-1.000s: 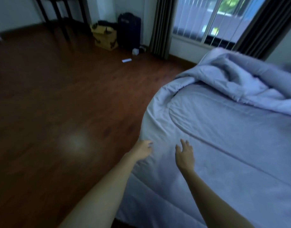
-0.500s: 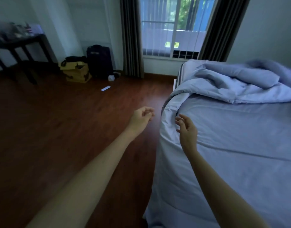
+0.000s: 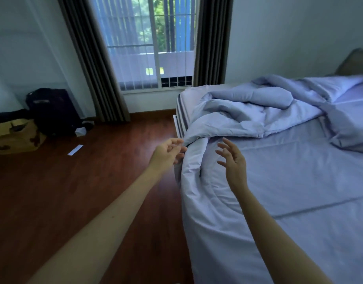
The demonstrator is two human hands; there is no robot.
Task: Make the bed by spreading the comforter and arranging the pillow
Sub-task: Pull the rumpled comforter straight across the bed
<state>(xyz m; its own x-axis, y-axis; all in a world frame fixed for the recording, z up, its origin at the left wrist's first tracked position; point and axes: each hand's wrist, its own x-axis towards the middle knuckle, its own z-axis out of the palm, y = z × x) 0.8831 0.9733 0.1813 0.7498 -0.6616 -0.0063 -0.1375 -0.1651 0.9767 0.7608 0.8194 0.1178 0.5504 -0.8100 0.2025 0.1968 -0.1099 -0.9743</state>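
At the far left a yellowish box (image 3: 14, 136) sits on the wooden floor (image 3: 84, 191) against the wall, with dark cloth draped over its top. Just beside it, to the right, stands a dark suitcase (image 3: 53, 111). A white slip of paper (image 3: 75, 150) lies on the floor in front of them. Behind, 2 dark curtains (image 3: 94, 64) frame a window (image 3: 152, 42) with vertical blinds.

The left arm reaches forward over the floor. The left hand (image 3: 166, 154) is at the bed's left edge, palm turned inward. Its fingers (image 3: 177, 149) are loosely curled and grasp nothing. The tips are just beside the hanging fold of the comforter (image 3: 248, 124); whether they touch it cannot be told.

The right hand (image 3: 233, 160) hovers above the bed (image 3: 181, 111), a little to the right of that fold. Its fingers (image 3: 223, 146) are spread, relaxed and released, holding nothing.

The comforter is pale blue and lies on the bed. Its near part is spread flat, with stitched seams running across it, and drapes over the left side. Farther back it is bunched into a rumpled heap that runs across the bed from the left corner toward the right. A long rounded bulge (image 3: 258, 97) lies on top of the heap; whether it is a pillow or a roll of the comforter cannot be told. The striped side of the mattress shows at the far left corner. At the far right a headboard (image 3: 356, 62) meets the wall.
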